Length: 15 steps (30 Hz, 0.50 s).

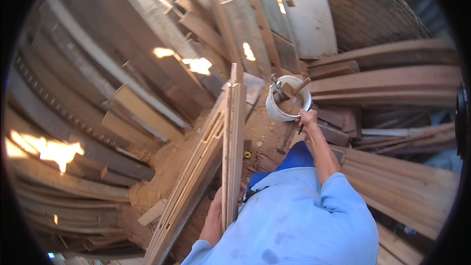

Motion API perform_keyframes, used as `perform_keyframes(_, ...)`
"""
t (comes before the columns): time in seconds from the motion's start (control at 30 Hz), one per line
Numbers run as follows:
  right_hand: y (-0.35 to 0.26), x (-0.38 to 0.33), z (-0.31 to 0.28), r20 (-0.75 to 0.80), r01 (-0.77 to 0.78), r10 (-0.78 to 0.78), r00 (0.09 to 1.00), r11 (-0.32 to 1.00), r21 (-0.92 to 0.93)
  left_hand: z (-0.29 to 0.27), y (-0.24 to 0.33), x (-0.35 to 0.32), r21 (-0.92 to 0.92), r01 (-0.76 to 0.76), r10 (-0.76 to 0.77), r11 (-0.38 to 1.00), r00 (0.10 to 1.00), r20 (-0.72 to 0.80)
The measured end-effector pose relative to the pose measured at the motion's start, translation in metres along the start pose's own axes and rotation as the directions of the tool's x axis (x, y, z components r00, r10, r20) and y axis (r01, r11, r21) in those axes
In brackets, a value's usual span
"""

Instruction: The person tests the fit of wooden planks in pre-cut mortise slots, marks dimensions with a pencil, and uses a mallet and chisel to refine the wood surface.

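My left hand (214,217) is wrapped round the lower part of a long grooved wooden board (234,142), which stands on edge in front of me, its far end pointing away. Fingertips show on the board's right side. My right hand (308,119) is closed round a dark, slim, pen-like stick (300,129), beside the near rim of a white bucket (278,113). Inside the bucket are a wooden-handled tool (301,86) and other tools I cannot make out. Left of the held board lies another long grooved timber (196,159), slanting away.
A yellow tape measure (247,154) lies right of the held board. Sawdust (171,167) covers ground at the left. Planks (88,59) lean at the left and back; stacked timbers (387,81) fill the right. A white panel (310,22) stands at the back.
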State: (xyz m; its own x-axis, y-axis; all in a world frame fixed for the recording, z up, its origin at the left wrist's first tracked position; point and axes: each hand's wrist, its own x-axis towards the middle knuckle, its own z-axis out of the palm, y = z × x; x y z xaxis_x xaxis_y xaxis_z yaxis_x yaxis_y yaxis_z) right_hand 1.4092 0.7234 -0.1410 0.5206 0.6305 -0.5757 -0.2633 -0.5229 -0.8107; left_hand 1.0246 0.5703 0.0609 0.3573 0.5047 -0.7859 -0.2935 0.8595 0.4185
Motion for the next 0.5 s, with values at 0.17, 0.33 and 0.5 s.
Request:
perform_keyframes(0.17, 0.064, -0.041, -0.099, -0.205, -0.185, 0.185, 0.961, 0.983, 0.018, 0.000, -0.010, 0.048, 0.107, 0.131, -0.130, 0.986, 0.991, -0.019)
perform_keyframes(0.33, 0.108, -0.056, -0.184, -0.418, -0.358, 0.428, 0.801, 0.903, 0.239, 0.002, -0.018, 0.094, 0.285, 0.165, -0.178, 0.944, 0.984, 0.020)
perform_keyframes(0.5, 0.150, -0.041, -0.279, -0.444, -0.283, 0.555, 0.704, 0.792, 0.541, 0.027, -0.021, 0.134, 0.352, 0.224, -0.264, 0.909, 0.962, 0.069)
